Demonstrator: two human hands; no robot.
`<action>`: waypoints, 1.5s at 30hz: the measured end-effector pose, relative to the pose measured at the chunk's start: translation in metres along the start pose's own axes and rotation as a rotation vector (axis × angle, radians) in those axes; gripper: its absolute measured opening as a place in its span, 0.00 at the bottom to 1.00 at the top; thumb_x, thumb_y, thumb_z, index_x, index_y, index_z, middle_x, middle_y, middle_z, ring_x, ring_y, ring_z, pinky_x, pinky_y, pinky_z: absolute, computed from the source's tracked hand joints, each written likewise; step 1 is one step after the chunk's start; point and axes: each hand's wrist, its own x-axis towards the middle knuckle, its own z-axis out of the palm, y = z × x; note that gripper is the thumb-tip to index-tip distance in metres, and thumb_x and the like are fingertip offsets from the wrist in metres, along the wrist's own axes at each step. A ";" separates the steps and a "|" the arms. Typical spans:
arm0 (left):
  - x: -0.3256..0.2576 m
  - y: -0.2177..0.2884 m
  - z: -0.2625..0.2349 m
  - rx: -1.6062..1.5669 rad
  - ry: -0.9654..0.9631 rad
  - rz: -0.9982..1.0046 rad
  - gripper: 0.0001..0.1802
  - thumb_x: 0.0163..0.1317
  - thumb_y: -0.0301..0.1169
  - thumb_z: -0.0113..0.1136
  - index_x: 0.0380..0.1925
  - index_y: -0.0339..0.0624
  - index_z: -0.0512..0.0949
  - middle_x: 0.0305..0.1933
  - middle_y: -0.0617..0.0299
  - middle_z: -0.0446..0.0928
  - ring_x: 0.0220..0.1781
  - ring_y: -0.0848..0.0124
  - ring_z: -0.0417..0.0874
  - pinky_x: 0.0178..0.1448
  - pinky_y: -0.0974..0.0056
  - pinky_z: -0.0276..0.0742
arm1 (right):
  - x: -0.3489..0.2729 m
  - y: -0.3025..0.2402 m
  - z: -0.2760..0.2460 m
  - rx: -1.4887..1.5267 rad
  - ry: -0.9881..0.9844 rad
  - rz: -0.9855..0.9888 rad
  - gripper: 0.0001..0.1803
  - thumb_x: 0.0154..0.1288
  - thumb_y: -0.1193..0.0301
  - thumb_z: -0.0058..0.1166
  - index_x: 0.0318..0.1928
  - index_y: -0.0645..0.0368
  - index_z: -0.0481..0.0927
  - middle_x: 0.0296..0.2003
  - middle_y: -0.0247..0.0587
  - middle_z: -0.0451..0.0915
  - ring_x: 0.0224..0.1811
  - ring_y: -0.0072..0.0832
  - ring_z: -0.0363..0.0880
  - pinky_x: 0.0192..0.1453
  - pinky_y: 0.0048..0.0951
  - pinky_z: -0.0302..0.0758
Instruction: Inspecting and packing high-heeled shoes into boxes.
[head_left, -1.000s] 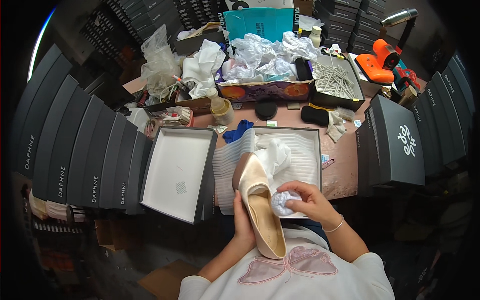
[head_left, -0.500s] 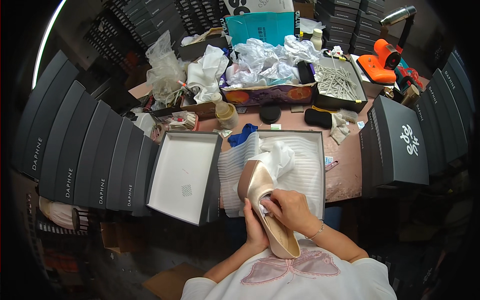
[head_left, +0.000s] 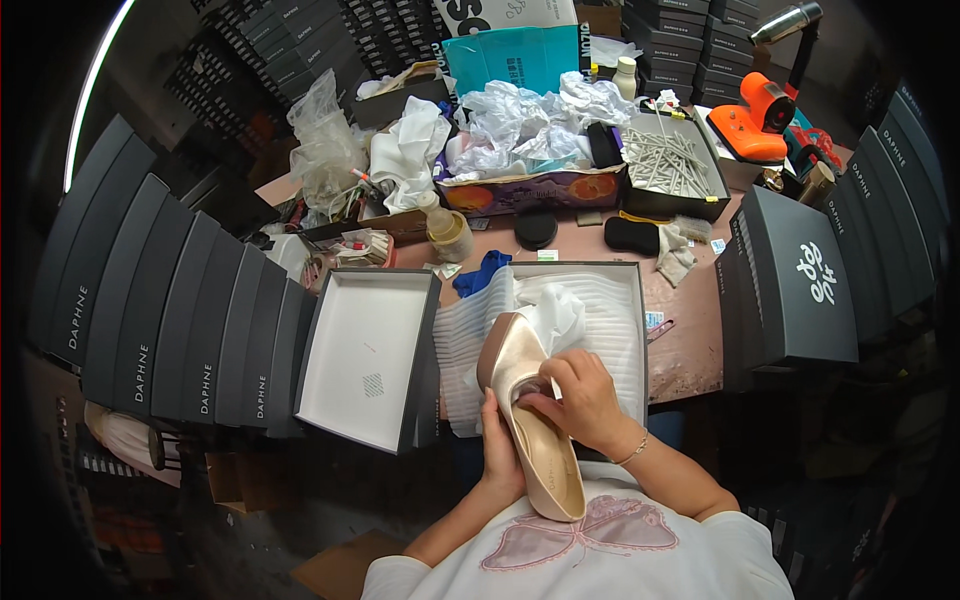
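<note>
Near the surface's front edge, a white-lined lid sits left of an open box. The left hand's fingers cradle a beige shoe by the box's near left corner; the right hand's fingers, bunched narrow, work inside, any grip hidden. Filling the toe appears underway; further pressing calls for steady support.

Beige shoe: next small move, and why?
Probably press the right hand gently deeper into the beige shoe: it is at the opening, the left hand holds the shoe's side, and the white wad held a second ago no longer plainly shows.
</note>
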 end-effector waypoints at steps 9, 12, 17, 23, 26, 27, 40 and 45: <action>-0.015 0.009 0.012 0.082 0.018 0.084 0.44 0.65 0.69 0.21 0.52 0.41 0.71 0.41 0.53 0.77 0.38 0.65 0.81 0.40 0.62 0.78 | 0.029 0.001 0.015 0.397 -0.246 0.170 0.45 0.51 0.75 0.62 0.70 0.59 0.57 0.53 0.59 0.75 0.51 0.52 0.77 0.55 0.40 0.74; -0.007 0.023 -0.008 0.029 -0.205 0.164 0.45 0.65 0.68 0.23 0.59 0.39 0.67 0.44 0.51 0.76 0.42 0.60 0.81 0.42 0.59 0.81 | 0.051 -0.010 0.007 0.490 -0.328 0.164 0.45 0.52 0.76 0.63 0.71 0.58 0.58 0.64 0.53 0.69 0.61 0.45 0.74 0.61 0.36 0.73; 0.015 0.071 0.003 -0.096 -0.305 0.210 0.45 0.64 0.68 0.28 0.57 0.38 0.68 0.43 0.44 0.75 0.30 0.58 0.82 0.32 0.59 0.82 | 0.035 0.006 -0.028 0.715 -0.359 0.085 0.49 0.54 0.70 0.69 0.73 0.57 0.54 0.72 0.44 0.56 0.69 0.38 0.64 0.68 0.41 0.66; 0.045 0.066 0.029 -0.214 -0.355 0.196 0.46 0.62 0.70 0.30 0.54 0.35 0.69 0.43 0.44 0.75 0.37 0.57 0.82 0.41 0.55 0.82 | -0.042 0.006 -0.035 0.834 -0.336 0.156 0.65 0.40 0.56 0.78 0.75 0.47 0.48 0.74 0.56 0.44 0.73 0.48 0.57 0.70 0.44 0.62; 0.060 0.037 0.050 -0.169 -0.068 0.265 0.45 0.64 0.68 0.33 0.56 0.35 0.68 0.47 0.48 0.75 0.46 0.57 0.79 0.55 0.55 0.77 | -0.039 -0.006 -0.019 0.592 -0.114 0.075 0.54 0.42 0.61 0.78 0.68 0.51 0.59 0.72 0.62 0.49 0.72 0.49 0.58 0.71 0.43 0.60; 0.065 0.031 0.054 -0.135 -0.044 0.298 0.43 0.64 0.66 0.37 0.56 0.34 0.68 0.50 0.48 0.74 0.50 0.57 0.78 0.60 0.56 0.74 | -0.034 0.003 -0.019 0.647 -0.048 0.180 0.47 0.44 0.65 0.77 0.64 0.53 0.64 0.71 0.62 0.53 0.71 0.48 0.60 0.70 0.41 0.61; 0.073 0.051 0.006 0.064 -0.021 0.326 0.27 0.67 0.49 0.54 0.56 0.40 0.72 0.57 0.59 0.76 0.60 0.67 0.77 0.65 0.60 0.72 | -0.050 0.063 -0.054 1.765 0.196 0.916 0.41 0.66 0.39 0.41 0.59 0.67 0.68 0.44 0.55 0.80 0.33 0.47 0.85 0.33 0.40 0.87; 0.068 0.051 0.008 -0.010 0.032 0.280 0.27 0.67 0.52 0.54 0.54 0.41 0.72 0.54 0.60 0.77 0.58 0.66 0.78 0.63 0.60 0.74 | -0.046 0.061 -0.051 1.800 0.238 1.029 0.37 0.68 0.40 0.40 0.54 0.64 0.73 0.41 0.53 0.81 0.30 0.45 0.85 0.34 0.40 0.87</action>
